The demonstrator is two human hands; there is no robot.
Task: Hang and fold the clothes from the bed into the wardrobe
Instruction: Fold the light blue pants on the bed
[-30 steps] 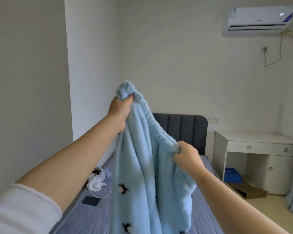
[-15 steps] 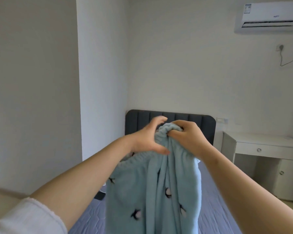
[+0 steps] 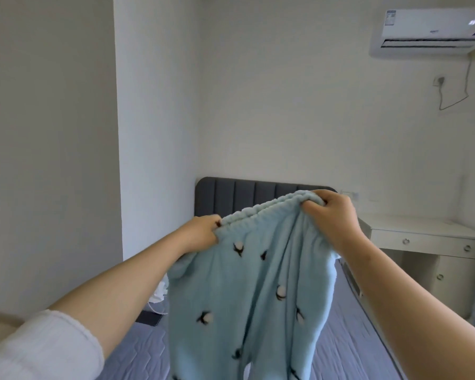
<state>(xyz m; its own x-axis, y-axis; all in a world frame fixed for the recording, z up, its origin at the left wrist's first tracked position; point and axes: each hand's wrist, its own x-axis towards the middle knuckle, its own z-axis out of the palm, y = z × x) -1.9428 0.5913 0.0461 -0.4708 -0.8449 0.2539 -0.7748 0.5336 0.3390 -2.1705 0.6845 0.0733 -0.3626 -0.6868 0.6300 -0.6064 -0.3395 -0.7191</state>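
Observation:
Light blue fleece trousers (image 3: 247, 292) with small black-and-white figures hang in the air over the bed (image 3: 348, 349). My left hand (image 3: 200, 233) grips the left end of the elastic waistband. My right hand (image 3: 331, 215) grips the right end, a little higher, so the waistband is stretched between them. The legs drop below the frame's lower edge. The wardrobe is not in view.
A dark grey headboard (image 3: 231, 196) stands against the back wall. A black phone (image 3: 148, 318), a white cable and a white bundle (image 3: 159, 293) lie on the mattress at the left. A white desk (image 3: 428, 242) with drawers stands right of the bed. An air conditioner (image 3: 428, 32) hangs high right.
My hands, together on the bunched waistband half a second ago, have moved apart and spread the waistband wide. A second ago the left hand held it high and the right hand low.

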